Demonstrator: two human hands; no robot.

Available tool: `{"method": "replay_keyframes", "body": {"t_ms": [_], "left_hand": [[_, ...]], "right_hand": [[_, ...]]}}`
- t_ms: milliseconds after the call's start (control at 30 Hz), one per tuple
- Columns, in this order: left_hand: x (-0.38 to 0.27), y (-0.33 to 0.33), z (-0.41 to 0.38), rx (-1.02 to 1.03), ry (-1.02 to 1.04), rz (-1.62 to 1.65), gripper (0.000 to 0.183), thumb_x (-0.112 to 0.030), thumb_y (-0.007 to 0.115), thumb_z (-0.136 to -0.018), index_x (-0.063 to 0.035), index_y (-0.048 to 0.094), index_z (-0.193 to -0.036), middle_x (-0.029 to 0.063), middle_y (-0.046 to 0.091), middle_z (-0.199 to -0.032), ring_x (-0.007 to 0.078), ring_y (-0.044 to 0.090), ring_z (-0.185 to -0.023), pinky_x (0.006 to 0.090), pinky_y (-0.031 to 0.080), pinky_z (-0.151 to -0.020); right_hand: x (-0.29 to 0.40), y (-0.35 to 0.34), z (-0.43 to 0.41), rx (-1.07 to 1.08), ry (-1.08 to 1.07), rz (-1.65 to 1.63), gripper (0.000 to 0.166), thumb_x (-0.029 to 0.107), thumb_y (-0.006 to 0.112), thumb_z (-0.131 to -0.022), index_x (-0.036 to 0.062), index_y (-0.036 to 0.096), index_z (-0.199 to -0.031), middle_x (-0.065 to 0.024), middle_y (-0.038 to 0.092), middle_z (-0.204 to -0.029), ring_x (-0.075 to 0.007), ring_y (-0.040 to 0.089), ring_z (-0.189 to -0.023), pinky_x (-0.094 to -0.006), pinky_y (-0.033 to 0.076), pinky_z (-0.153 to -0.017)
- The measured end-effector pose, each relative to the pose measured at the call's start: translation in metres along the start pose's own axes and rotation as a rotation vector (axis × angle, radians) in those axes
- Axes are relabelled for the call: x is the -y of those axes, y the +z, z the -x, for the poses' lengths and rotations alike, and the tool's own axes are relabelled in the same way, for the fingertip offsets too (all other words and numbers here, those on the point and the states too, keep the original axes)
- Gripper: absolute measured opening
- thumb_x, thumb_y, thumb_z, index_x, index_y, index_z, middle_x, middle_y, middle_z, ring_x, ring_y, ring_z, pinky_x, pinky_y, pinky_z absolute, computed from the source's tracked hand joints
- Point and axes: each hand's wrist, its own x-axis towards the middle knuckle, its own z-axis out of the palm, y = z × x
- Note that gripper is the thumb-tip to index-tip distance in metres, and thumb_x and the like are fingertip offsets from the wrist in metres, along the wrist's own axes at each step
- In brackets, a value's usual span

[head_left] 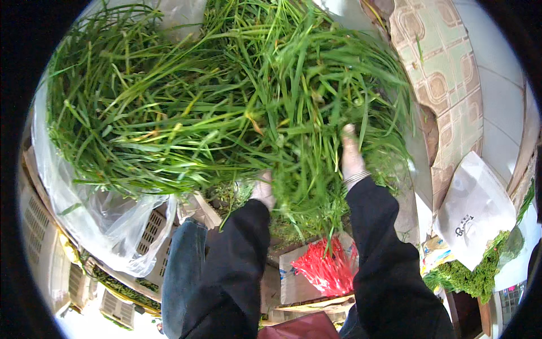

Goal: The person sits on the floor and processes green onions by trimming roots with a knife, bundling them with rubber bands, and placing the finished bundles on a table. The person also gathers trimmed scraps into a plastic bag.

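Note:
A large heap of long green leafy stalks (178, 114) covers the surface before me, partly lying on clear plastic sheeting (106, 233). My left hand (263, 188) reaches into the near edge of the heap, its fingers hidden under the leaves. To its right, my right hand (352, 152) is pushed in among the stalks, with only its back and part of a finger showing; bracelets circle that wrist. Whether either hand grips stalks cannot be seen. Just below and between my forearms lies a bundle of red plastic strips (328, 267) on a cardboard piece (292, 282).
Patterned oilcloth (451, 84) runs along the right side. A white plastic bag (476, 207) bearing writing stands at the right, above a bunch of curly green herbs (478, 271). Slotted plastic crates (38, 216) stand at the lower left.

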Motion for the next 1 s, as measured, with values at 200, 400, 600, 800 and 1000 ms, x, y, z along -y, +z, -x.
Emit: {"method": "replay_keyframes", "body": {"t_ms": [200,400,600,800,1000], "left_hand": [[-0.023,-0.016,0.039,0.060,0.058,0.153,0.044,-0.040,0.038,-0.090,-0.0061,0.053,-0.114,0.0077,0.056,-0.112,0.0211,0.055,-0.098,0.0372,0.045,-0.083],[-0.074,-0.100,0.173,0.159,0.227,0.458,0.044,-0.032,0.035,-0.094,-0.0051,0.038,-0.128,0.0102,0.047,-0.121,0.0173,0.048,-0.106,0.0313,0.039,-0.090],[-0.220,-0.196,0.270,-0.094,0.863,0.121,0.038,-0.026,0.041,-0.093,-0.0059,0.041,-0.125,0.0097,0.051,-0.116,0.0191,0.055,-0.092,0.0307,0.044,-0.081],[-0.308,-0.288,0.286,-0.801,1.053,-0.654,0.050,-0.008,0.059,-0.076,0.0011,0.042,-0.122,0.0182,0.052,-0.113,0.0290,0.046,-0.110,0.0355,0.034,-0.096],[-0.236,-0.347,0.179,-0.373,0.711,-0.659,0.029,-0.009,0.053,-0.081,-0.0019,0.052,-0.110,0.0142,0.058,-0.101,0.0217,0.053,-0.094,0.0328,0.041,-0.084]], "right_hand": [[0.144,0.056,0.055,0.227,0.064,-0.131,0.083,0.045,0.055,-0.083,-0.0041,0.015,-0.137,-0.0215,0.021,-0.141,-0.0257,0.020,-0.131,-0.0349,0.017,-0.106],[0.295,0.152,0.142,0.534,-0.058,-0.107,0.099,0.030,0.076,-0.068,-0.0041,0.014,-0.137,-0.0181,0.023,-0.139,-0.0262,0.022,-0.129,-0.0357,0.016,-0.107],[0.369,0.351,0.143,0.552,-0.154,0.584,0.095,0.039,0.070,-0.068,0.0113,0.016,-0.140,-0.0269,0.009,-0.142,-0.0405,0.009,-0.132,-0.0437,0.009,-0.108],[0.328,0.457,0.098,0.263,-0.347,0.866,0.100,0.044,0.075,-0.061,0.0222,0.017,-0.140,-0.0389,0.022,-0.126,-0.0502,0.026,-0.119,-0.0504,0.024,-0.100],[0.288,0.476,0.113,0.266,-0.653,0.788,0.097,0.034,0.076,-0.062,0.0159,0.020,-0.138,-0.0336,0.031,-0.115,-0.0459,0.035,-0.108,-0.0493,0.027,-0.096]]}}
